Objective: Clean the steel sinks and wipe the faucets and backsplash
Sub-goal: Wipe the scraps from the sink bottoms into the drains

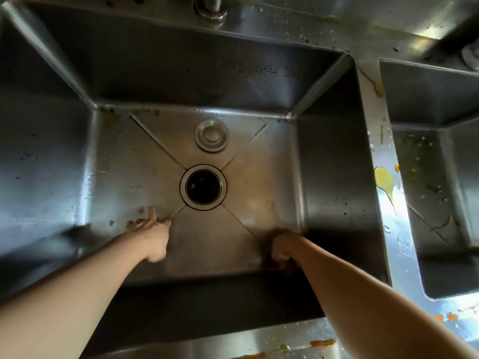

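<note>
I look down into a deep steel sink [329, 156] with both my hands on its floor. My left hand [151, 235] lies with fingers stretched out, touching the floor left of the open drain [203, 187]. My right hand [281, 248] is curled into a fist at the near right of the floor and grips a dark pad [278, 266], which is hard to make out in shadow. Brown residue [129, 224] sits by my left fingertips. The faucet base [210, 7] stands on the back ledge, below the spattered backsplash [388, 11].
A round steel stopper [212, 134] lies behind the drain. A second sink [427, 99] with food scraps is on the right. Yellow sauce [385, 180] runs down the divider between them. Orange smears [321, 342] mark the front rim.
</note>
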Motion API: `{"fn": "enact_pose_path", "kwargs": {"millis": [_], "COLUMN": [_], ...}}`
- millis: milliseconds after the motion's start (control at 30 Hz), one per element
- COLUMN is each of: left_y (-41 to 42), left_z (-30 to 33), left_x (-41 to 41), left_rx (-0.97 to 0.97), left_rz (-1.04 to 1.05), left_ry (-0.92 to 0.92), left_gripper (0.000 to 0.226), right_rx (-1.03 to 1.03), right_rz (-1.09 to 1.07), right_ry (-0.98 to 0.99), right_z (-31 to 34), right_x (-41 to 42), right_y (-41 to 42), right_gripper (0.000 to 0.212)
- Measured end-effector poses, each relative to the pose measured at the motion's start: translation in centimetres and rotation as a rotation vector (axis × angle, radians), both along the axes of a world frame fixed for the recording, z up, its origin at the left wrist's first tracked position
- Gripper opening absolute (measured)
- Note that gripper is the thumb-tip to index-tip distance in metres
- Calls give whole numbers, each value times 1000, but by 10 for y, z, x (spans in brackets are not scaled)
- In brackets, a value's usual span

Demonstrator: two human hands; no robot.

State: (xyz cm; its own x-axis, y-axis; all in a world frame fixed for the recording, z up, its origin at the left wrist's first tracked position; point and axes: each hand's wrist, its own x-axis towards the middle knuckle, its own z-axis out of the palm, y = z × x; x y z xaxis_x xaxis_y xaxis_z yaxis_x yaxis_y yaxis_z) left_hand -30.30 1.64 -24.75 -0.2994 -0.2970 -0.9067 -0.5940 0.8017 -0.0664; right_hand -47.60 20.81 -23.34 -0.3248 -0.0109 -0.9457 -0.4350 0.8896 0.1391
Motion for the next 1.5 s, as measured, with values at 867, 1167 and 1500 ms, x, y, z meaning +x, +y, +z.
{"fn": "enact_pose_path", "kwargs": {"millis": [867, 1167, 1500], "left_y": [-40, -46, -61], "left_z": [6, -2, 38], "left_x": [64, 57, 64], "left_rx": [50, 86, -29], "left_rz": [111, 31, 66], "left_ry": [-13, -170, 166], "left_gripper": [79, 87, 42], "right_rx": [-724, -937, -911], "right_rz": [987, 1001, 809], "right_ry": [-283, 12, 97], "right_z": [-27, -61, -8], "right_x": [84, 72, 88], "right_y": [-63, -100, -116], "right_gripper": [78, 55, 58]}}
